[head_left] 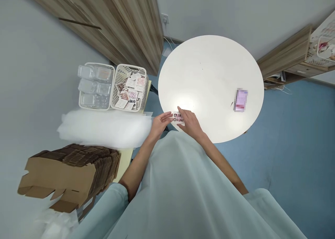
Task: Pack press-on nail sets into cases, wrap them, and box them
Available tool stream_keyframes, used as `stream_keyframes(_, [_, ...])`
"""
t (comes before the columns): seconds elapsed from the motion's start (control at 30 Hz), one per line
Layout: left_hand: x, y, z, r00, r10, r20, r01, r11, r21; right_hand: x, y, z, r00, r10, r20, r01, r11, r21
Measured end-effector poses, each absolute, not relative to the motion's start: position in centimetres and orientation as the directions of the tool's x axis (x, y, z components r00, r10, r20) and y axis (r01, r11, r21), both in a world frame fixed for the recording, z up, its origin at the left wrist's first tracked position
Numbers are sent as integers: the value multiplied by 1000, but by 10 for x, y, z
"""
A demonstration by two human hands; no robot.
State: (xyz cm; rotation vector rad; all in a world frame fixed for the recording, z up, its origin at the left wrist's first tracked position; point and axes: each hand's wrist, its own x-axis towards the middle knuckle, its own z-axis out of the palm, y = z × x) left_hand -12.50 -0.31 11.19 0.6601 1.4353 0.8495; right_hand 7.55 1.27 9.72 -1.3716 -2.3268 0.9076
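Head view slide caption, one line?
Card held between left hand and right hand at the near edge of the round table; baskets and cartons at left.

A wood-grain cabinet (125,22) stands near a wall socket (165,17); at right, wooden shelving (285,54) and blue floor (290,144)

The person wears a loose, plain garment (180,186) in pale blue-green — soft cloth with long folds running down the front. The left sleeve (104,207) is short and wide, its hem ending near the elbow; the right sleeve (272,211) matches in colour. Both forearms (140,162) are bare, as are the slim-fingered left hand (157,126) and right hand (192,124).
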Motion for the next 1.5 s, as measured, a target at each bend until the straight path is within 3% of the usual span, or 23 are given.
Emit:
stream_keyframes(0.27, [-214,-3,103,-149,817,-556,-145,539,830,29,27,53,-414,888,-200,761,217,-611])
stream_keyframes(0.67, [-327,24,101,-236,885,-402,-138,379,915,-25,42,110,-309,950,-47,758,216,-616])
stream_keyframes(0.9, [-422,45,84,-447,866,-224,168,328,930,-75,55,146,-350,936,29,751,299,-589])
stream_keyframes(1.13, [-505,76,58,-563,826,-26,561,406,722,-111,63,161,-393,920,-3,776,330,-538])
stream_keyframes(1.3, [-529,97,44,-472,879,-63,633,388,670,-119,61,161,-389,921,-8,774,322,-545])
stream_keyframes(1.5, [-523,94,35,-375,924,-69,599,299,743,-116,52,160,-345,938,-31,778,267,-569])
